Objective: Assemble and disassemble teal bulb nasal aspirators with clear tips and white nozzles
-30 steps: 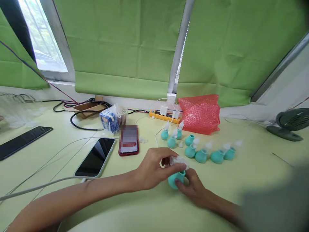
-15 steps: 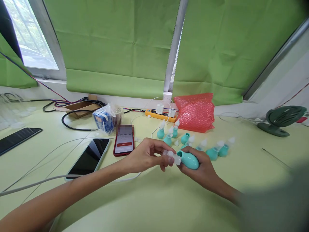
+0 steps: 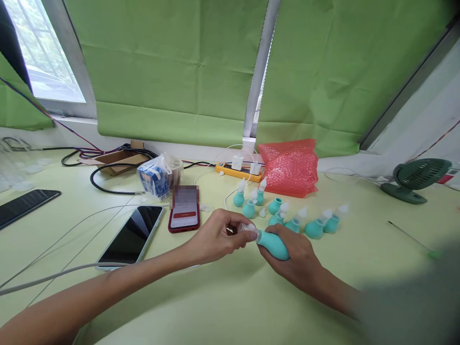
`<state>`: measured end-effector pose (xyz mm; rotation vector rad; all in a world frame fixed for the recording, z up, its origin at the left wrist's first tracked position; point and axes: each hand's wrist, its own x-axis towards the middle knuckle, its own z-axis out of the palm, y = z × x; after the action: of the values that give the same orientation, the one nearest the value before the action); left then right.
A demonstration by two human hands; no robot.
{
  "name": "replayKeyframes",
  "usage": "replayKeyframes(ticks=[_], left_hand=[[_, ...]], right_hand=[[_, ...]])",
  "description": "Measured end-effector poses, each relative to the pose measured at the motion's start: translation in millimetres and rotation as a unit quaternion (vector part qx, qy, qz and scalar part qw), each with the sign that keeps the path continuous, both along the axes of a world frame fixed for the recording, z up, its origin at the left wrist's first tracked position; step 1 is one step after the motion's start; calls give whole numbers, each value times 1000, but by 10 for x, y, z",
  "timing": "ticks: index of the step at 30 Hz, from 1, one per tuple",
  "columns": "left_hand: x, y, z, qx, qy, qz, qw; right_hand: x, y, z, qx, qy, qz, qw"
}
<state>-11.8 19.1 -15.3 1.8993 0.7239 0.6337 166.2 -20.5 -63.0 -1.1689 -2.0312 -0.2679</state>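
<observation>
Since half a second ago, the clear nozzle (image 3: pixel 250 228) has come into line with the teal bulb (image 3: pixel 273 246), and the bulb's mouth, visible then, is now covered. Seen from the head camera, the left hand (image 3: pixel 213 237) pinches the nozzle between thumb and fingers, nearer the person than the red pouch (image 3: pixel 288 167) and to its left. The right hand (image 3: pixel 296 249) grasps the bulb, fingers wrapped round its side, straight in front of the red pouch; the bulb lies tilted, its neck toward the left hand. Nozzle and bulb meet end to end, though how deep the one sits in the other cannot be told. Between the hands and the red pouch stand seven nozzle-topped bulbs (image 3: pixel 315 229), a bare-necked bulb (image 3: pixel 275 206) and a small white piece (image 3: pixel 262 212). Just left of the red pouch lies an orange power strip (image 3: pixel 224 169) with white plugs (image 3: pixel 237 162); farther left are a red-cased phone (image 3: pixel 184 218), a blue pack in clear plastic (image 3: pixel 154 178) and, closer to the person, a pale-cased phone (image 3: pixel 131 237). Well to the right of the red pouch stands a dark green fan (image 3: pixel 420 172).
</observation>
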Motion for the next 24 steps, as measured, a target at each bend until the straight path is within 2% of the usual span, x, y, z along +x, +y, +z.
replayKeyframes(ticks=[2,4,7,10,12,15,16,18,22,24], left_hand=[[9,-26,-4,7,-8,-8,1000],[13,-51,-2,23,-11,-17,1000],[3,-82,10,77,-4,-37,996],[-19,-96,24,157,9,-46,987],[-36,-98,38,204,25,-56,977],[-52,-100,68,241,53,-93,964],[-54,-100,81,246,60,-104,962],[-57,-96,111,252,72,-112,959],[-92,-31,193,232,74,-120,962],[-127,50,231,204,73,-120,969]], right_hand=[[-10,-20,51,-56,32,16,998],[-32,-53,145,-155,80,41,984],[-52,-93,277,-291,133,80,944],[-30,-95,319,-385,192,93,898],[1,-80,304,-468,233,101,846],[44,-54,265,-601,266,143,740],[53,-48,254,-620,274,156,718],[61,-33,234,-623,296,186,700],[49,28,180,-592,337,265,682],[45,82,140,-568,357,278,688]])
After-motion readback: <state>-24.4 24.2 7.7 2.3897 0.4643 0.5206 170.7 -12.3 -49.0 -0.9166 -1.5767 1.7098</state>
